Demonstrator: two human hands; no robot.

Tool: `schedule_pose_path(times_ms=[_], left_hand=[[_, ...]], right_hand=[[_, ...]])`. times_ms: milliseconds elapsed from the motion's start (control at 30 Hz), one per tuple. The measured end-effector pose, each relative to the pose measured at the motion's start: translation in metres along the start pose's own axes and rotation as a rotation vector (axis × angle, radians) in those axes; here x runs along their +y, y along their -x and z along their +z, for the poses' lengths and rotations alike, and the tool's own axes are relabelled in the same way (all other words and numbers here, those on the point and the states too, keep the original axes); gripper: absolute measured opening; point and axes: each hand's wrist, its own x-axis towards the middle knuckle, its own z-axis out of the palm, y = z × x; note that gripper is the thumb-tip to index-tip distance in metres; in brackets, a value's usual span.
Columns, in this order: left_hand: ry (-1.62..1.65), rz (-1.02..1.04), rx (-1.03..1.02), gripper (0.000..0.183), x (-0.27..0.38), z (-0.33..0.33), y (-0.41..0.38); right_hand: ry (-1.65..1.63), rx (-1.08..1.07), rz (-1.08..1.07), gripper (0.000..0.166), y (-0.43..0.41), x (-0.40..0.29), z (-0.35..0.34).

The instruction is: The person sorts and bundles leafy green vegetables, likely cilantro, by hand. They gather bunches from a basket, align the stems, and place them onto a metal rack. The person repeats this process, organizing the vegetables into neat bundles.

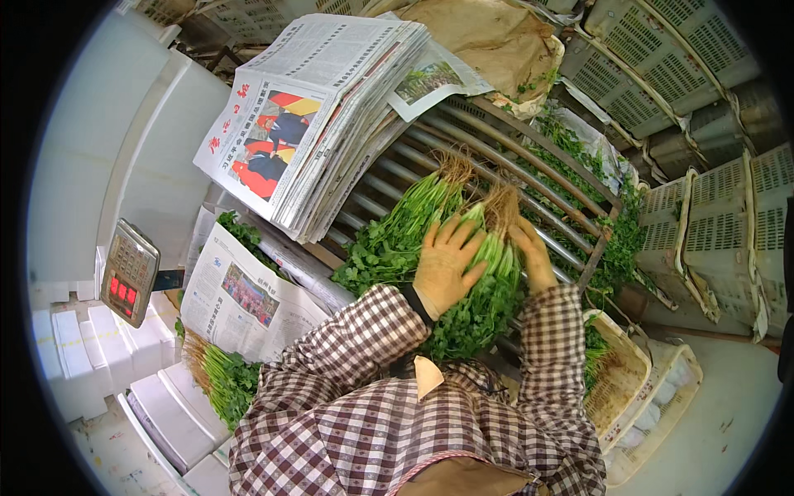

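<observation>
A bunch of leafy green herbs, apparently coriander, lies on a rack of metal bars, its brown roots pointing away from me. My left hand, in what looks like a thin tan glove, rests on the bunch's left side with fingers spread over the stems. From the other side, my right hand curves around the stems near the roots. The bunch is held between both hands; its underside is hidden. Touching it on the left is a second rooted bunch.
A thick stack of newspapers stands at the far left of the rack. Left of me are a digital scale display, a newspaper-wrapped bundle and white foam boxes. Plastic crates line the right; a shallow basket sits by my right elbow.
</observation>
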Motion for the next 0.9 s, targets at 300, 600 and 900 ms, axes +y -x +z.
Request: schedule_pose_path(times_ms=[300,600,900], left_hand=[[0.021,0.100,-0.071,0.048,0.038,0.029,-0.013],[-0.152,-0.108,0.051,0.053,-0.053,0.001,-0.039],[0.036,-0.107,0.203,0.046,-0.073,0.017,-0.033]], right_hand=[[0.265,0.172,0.060,0.066,-0.014,0.007,0.003],[0.713,0.259,0.143,0.058,-0.031,0.005,0.005],[0.343,0.076,0.188,0.064,-0.077,-0.006,0.037]])
